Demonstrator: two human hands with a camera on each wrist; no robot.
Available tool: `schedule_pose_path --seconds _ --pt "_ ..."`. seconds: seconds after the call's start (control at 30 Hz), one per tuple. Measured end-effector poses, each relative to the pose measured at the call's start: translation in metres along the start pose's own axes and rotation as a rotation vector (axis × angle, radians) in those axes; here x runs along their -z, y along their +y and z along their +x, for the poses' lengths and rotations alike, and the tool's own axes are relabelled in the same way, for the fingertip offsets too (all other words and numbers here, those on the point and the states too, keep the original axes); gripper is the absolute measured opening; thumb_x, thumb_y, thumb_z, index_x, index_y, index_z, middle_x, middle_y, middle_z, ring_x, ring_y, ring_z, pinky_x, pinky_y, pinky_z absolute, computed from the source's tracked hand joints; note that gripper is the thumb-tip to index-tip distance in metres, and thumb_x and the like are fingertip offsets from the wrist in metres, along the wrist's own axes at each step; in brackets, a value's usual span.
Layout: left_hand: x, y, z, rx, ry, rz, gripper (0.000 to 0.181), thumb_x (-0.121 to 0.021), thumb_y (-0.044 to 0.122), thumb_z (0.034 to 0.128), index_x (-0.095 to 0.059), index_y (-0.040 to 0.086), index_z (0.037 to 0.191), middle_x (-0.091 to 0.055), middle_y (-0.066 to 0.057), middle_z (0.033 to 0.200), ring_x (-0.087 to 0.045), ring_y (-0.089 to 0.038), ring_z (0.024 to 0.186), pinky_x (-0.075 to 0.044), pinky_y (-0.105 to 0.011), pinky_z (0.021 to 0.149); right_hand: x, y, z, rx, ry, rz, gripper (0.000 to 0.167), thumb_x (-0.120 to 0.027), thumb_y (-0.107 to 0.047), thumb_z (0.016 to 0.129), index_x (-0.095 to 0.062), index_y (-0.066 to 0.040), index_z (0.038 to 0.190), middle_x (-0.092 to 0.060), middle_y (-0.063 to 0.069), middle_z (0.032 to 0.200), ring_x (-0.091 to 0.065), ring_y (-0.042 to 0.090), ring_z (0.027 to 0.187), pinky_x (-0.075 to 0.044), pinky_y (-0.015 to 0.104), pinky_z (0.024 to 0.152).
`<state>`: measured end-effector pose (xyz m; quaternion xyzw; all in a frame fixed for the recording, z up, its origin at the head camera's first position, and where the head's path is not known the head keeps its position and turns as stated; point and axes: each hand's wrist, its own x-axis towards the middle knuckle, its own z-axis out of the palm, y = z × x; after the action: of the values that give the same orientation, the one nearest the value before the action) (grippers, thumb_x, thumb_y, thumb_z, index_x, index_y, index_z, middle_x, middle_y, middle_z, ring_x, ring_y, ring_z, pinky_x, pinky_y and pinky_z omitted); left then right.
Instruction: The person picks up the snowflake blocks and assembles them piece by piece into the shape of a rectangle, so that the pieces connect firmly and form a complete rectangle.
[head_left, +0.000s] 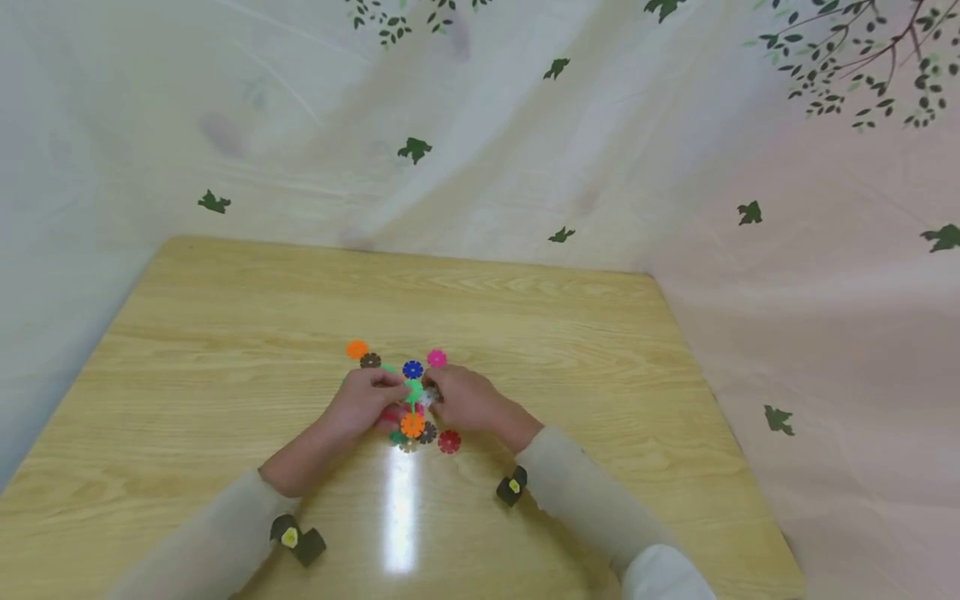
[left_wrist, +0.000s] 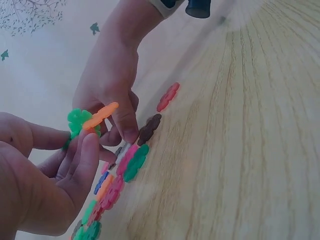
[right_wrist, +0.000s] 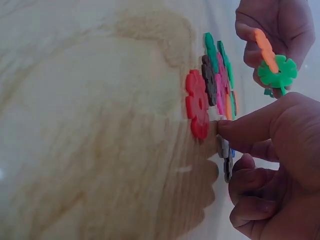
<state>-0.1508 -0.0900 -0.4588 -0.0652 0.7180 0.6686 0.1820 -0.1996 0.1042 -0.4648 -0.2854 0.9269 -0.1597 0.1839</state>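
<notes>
Near the middle of the table, my left hand (head_left: 362, 403) pinches a green notched plastic disc (right_wrist: 281, 75) that has an orange disc (right_wrist: 265, 49) slotted into it at an angle. The joined pair is held above the loose discs. Just right of it, my right hand (head_left: 468, 400) reaches down to the tabletop, its thumb and fingertips pinching a whitish disc (right_wrist: 222, 145). Its fingers partly hide that disc. Close to the right fingertips lie a red disc (right_wrist: 197, 104) and a dark brown disc (right_wrist: 208, 80).
Several loose discs surround the hands: an orange one (head_left: 357, 349) and a blue one (head_left: 412, 369) beyond them, a pink one (head_left: 437, 358) at the right. The wooden table (head_left: 562, 325) meets a leaf-printed curtain (head_left: 480, 167) at its back and right.
</notes>
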Motion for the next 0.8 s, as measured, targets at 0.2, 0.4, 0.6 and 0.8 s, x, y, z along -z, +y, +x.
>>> schedule_pose_path --seconds 0.2,0.4,0.6,0.8 --pt "0.0 -0.001 -0.002 0.014 -0.042 0.018 0.028 -0.067 0.009 0.0955 -0.06 -0.008 0.117 -0.068 -0.016 0.092 -0.065 -0.022 0.072 -0.063 -0.038 0.064 0.0 0.003 0.006 -0.04 -0.011 0.089 0.031 -0.074 -0.009 0.088 -0.063 -0.011 0.117 -0.062 -0.004 0.092 -0.058 0.013 0.076 -0.053 0.022 0.061" --pt "-0.001 -0.005 -0.001 0.022 -0.026 0.004 0.027 -0.066 0.009 0.0955 -0.061 -0.008 0.115 -0.067 -0.016 0.088 -0.063 -0.021 0.07 -0.062 -0.037 0.062 -0.001 0.01 0.007 0.044 0.067 0.135 0.014 -0.073 -0.006 0.089 -0.063 -0.015 0.091 -0.061 -0.003 0.086 -0.055 0.012 0.079 -0.051 0.023 0.068" --pt "-0.003 -0.003 -0.001 0.024 -0.011 0.0 0.025 -0.068 0.009 0.0941 -0.062 -0.007 0.112 -0.068 -0.015 0.087 -0.064 -0.021 0.07 -0.062 -0.037 0.061 0.005 0.016 0.003 0.172 0.204 0.307 0.009 -0.071 -0.002 0.092 -0.074 -0.01 0.09 -0.065 0.0 0.088 -0.059 0.012 0.083 -0.054 0.023 0.075" --pt "-0.005 -0.001 -0.002 0.008 -0.035 -0.003 0.024 -0.067 0.009 0.0941 -0.063 -0.007 0.111 -0.067 -0.015 0.088 -0.063 -0.021 0.071 -0.061 -0.037 0.061 0.018 0.015 0.0 0.276 0.293 0.422 0.014 -0.067 0.006 0.092 -0.077 -0.004 0.096 -0.069 0.003 0.094 -0.063 0.013 0.085 -0.058 0.022 0.075"
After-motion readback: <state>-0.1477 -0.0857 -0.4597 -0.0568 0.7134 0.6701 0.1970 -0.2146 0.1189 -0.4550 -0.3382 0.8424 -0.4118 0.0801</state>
